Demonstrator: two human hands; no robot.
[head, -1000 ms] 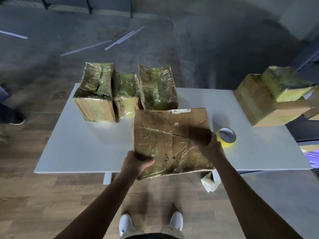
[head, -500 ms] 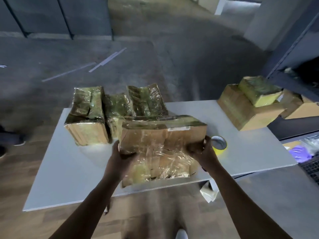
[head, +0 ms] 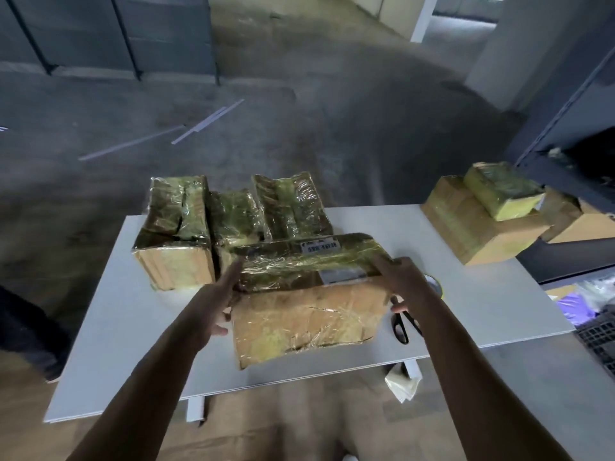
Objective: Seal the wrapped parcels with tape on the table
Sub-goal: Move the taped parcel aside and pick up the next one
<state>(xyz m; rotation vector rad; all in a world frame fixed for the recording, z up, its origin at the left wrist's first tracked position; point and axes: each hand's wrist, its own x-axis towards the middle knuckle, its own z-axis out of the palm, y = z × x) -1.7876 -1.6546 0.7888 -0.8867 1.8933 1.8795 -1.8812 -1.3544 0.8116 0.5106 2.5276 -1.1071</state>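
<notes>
Head: left hand [head: 213, 301], parcel [head: 309, 314], right hand [head: 402, 281]

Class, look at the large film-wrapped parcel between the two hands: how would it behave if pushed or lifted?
The parcel is probably stiff: its cardboard faces look flat. Its glossy film may slip under the left hand and right hand. Resting broad on the table, it seems unlikely to tip.

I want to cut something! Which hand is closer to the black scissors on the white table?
Right. The right hand rests on the plastic-wrapped cardboard parcel, right next to the black scissors. The left hand presses the parcel's opposite side, with the whole parcel between it and them.
</notes>
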